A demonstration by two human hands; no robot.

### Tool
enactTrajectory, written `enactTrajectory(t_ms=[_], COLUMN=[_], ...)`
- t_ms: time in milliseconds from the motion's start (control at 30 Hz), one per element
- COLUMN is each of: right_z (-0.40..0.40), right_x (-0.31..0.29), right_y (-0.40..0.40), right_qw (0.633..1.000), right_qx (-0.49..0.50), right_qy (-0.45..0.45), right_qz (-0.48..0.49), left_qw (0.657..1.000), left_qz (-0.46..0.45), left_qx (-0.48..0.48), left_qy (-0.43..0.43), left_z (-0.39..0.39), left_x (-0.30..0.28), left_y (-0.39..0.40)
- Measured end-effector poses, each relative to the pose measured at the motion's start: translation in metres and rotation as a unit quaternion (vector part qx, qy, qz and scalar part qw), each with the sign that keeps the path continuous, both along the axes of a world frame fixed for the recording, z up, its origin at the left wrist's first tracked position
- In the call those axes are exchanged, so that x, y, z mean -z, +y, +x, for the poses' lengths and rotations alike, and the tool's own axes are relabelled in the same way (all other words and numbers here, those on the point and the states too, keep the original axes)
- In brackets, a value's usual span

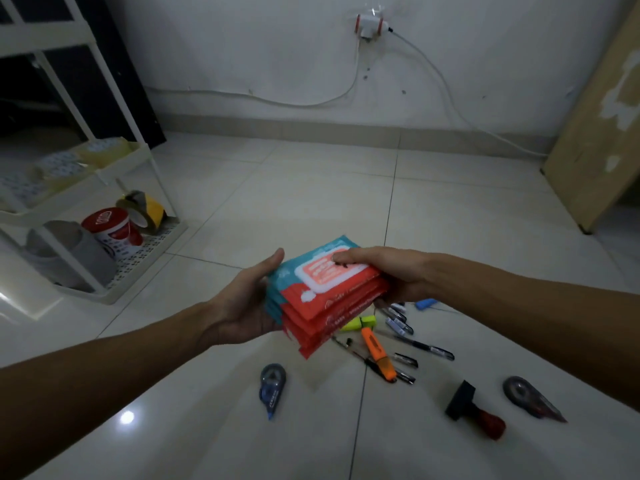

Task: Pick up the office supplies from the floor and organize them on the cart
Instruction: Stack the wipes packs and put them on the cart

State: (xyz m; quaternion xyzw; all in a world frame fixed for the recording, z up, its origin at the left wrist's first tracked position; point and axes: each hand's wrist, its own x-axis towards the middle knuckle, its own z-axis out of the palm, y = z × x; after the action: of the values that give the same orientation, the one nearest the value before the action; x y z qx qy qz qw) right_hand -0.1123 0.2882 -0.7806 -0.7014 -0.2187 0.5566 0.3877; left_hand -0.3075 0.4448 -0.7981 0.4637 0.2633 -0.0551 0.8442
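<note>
A stack of several red and teal packets hangs above the floor, held from both sides. My left hand cups the stack's left edge from below with its thumb along the top. My right hand grips the right edge, thumb lying across the top packet. On the tiles below lie several black pens, an orange highlighter, a yellow highlighter, a blue item, two correction tape dispensers and a black stamp with a red handle. The white cart stands at the left.
The cart's bottom shelf carries a red and white tub, a yellow and black tape roll and grey cups. Its middle shelf carries pale boxes. A white cable runs along the wall. A wooden board leans at the right.
</note>
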Motion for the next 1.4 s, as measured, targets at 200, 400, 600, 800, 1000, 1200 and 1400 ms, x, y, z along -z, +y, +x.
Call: enactTrajectory(t_ms=[200,400,600,800,1000,1200,1400], right_z=[0.007,-0.006,-0.024,-0.018,-0.017,-0.064,-0.129], right_x=[-0.018,-0.025,-0.034,-0.082,-0.163,-0.228,-0.278], right_y=[0.020,0.055,0.089,0.144,0.204,0.248,0.302], right_qw=[0.985,0.979,0.976,0.965,0.967,0.897,0.874], right_qx=[0.132,0.117,0.135,0.142,0.102,0.263,0.315], right_qy=[-0.021,-0.103,-0.073,-0.088,-0.061,0.154,0.186], right_qz=[0.106,0.131,0.156,0.202,0.225,0.321,0.319], left_qw=[0.980,0.972,0.954,0.941,0.935,0.923,0.889], left_qz=[0.054,0.095,0.127,0.136,0.125,0.090,0.094], left_qx=[-0.187,-0.213,-0.271,-0.308,-0.323,-0.356,-0.420], left_qy=[-0.050,-0.024,-0.006,-0.043,-0.079,-0.111,-0.154], left_z=[0.028,0.032,0.021,0.028,0.020,-0.005,-0.011], left_x=[-0.016,-0.021,-0.039,-0.083,-0.158,-0.235,-0.284], left_y=[-0.011,-0.002,0.035,0.084,0.141,0.179,0.204])
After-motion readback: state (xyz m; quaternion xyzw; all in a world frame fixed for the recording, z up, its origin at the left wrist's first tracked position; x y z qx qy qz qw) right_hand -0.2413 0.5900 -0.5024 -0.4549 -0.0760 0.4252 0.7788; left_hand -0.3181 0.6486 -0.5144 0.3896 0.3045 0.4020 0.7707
